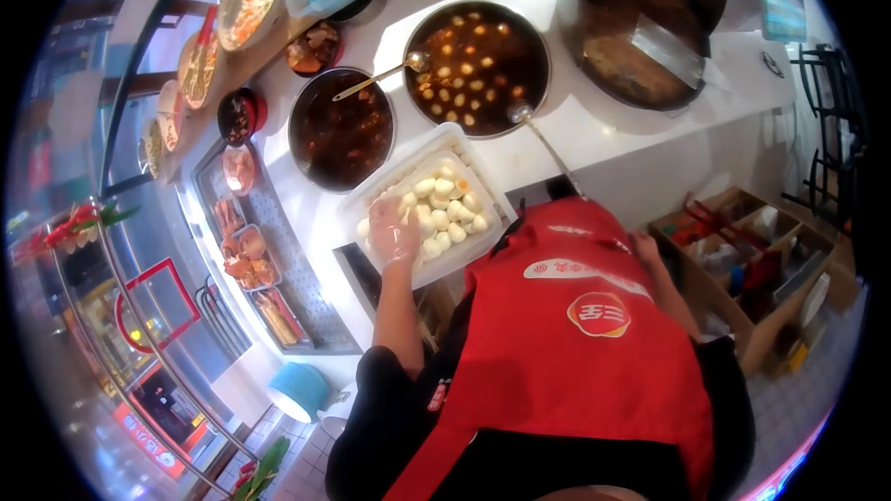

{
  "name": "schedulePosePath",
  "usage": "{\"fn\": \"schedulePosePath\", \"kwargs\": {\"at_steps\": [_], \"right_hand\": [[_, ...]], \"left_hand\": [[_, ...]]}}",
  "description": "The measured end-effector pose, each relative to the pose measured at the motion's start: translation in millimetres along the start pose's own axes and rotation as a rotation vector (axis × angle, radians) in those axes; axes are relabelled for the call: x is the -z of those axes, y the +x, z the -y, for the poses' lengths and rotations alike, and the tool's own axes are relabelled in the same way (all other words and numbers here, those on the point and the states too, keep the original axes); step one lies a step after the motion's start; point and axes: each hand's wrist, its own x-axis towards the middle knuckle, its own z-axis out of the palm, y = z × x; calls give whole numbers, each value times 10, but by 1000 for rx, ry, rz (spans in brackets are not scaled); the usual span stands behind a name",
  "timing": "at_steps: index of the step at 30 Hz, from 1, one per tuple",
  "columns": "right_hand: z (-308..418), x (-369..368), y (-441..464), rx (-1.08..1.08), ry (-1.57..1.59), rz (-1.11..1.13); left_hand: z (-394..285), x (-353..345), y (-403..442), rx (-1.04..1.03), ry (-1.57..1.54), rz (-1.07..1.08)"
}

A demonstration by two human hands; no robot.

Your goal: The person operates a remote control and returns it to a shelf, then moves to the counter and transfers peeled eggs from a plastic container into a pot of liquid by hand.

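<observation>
My left hand (393, 230), in a clear plastic glove, reaches into a translucent white tub (483, 239) at its left side. Its fingers are curled at the edge of a heap of peeled white eggs (449, 211); what lies within them, if anything, I cannot make out. The tub sits at the near edge of the white counter, just in front of my red apron (566, 343). My right hand (642, 245) is low at the right side of the apron, its fingers mostly hidden.
Beyond the tub stand a large pot (548, 51) of eggs in dark broth and a smaller dark pot (393, 130), with ladles (522, 113) at them. A big metal pot (640, 83) is at right. Trays of food (249, 255) lie left; a divided box (742, 250) stands lower right.
</observation>
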Motion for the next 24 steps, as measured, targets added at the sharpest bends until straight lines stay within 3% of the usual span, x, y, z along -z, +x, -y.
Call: {"fn": "schedulePosePath", "kwargs": {"at_steps": [4, 8, 10, 13, 17, 19, 22, 24], "right_hand": [[78, -2, 72, 12, 122, 7], [502, -19, 112, 114, 136, -25], [1003, 15, -77, -137, 411, -63], [1136, 3, -92, -132, 467, -68], [862, -71, -51, -174, 453, -42], [170, -127, 277, -90, 529, 70], [-104, -138, 275, 261, -466, -35], [-575, -176, 505, 499, -766, -43]], "left_hand": [[1, -13, -60, 20, -34, 31], [-188, 52, -36, 73, 162, 120], [-157, -14, -41, 74, 292, 158], [118, -206, -37, 20, 267, 31], [29, -6, 32, 60, 232, 151], [-27, 36, 30, 118, 244, 196], [136, -177, -24, 53, 235, 108], [246, -334, -94, 26, 209, 20]]}}
